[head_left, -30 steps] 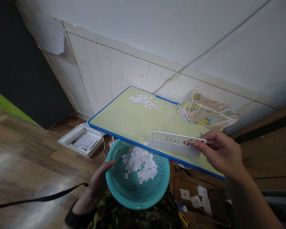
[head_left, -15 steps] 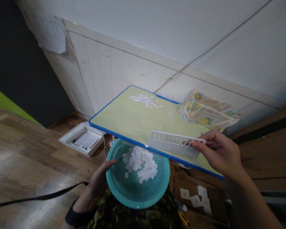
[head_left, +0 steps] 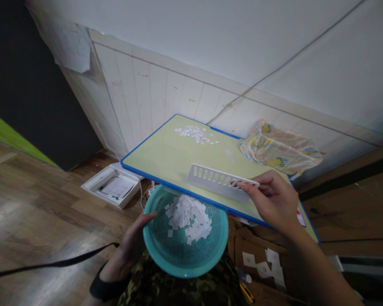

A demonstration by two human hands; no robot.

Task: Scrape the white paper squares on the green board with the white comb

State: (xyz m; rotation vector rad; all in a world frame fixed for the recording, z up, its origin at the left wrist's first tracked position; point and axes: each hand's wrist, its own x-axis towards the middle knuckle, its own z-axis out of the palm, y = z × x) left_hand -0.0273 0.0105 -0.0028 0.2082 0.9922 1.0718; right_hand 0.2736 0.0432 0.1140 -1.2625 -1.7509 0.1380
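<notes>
My left hand (head_left: pixel 127 250) grips the left rim of a teal mesh basket (head_left: pixel 185 248) held on my lap under the near edge of a yellow-green table with a blue border (head_left: pixel 166 159). White paper squares (head_left: pixel 188 216) are heaped in the basket. My right hand (head_left: pixel 272 199) pinches the right end of a white slotted plastic strip (head_left: pixel 215 180) that lies across the table's near part. A smaller scatter of white paper squares (head_left: pixel 194 134) rests at the table's far edge.
A crumpled patterned cloth (head_left: pixel 279 148) lies on the table's far right, against the white panelled wall. An open white box with papers (head_left: pixel 110 189) is on the wooden floor at left. Cardboard with white stickers (head_left: pixel 264 265) sits below right. A black strap (head_left: pixel 51 265) crosses the floor.
My right hand has slid the white slotted strip leftward and a little farther onto the table. The left hand and basket have stayed put.
</notes>
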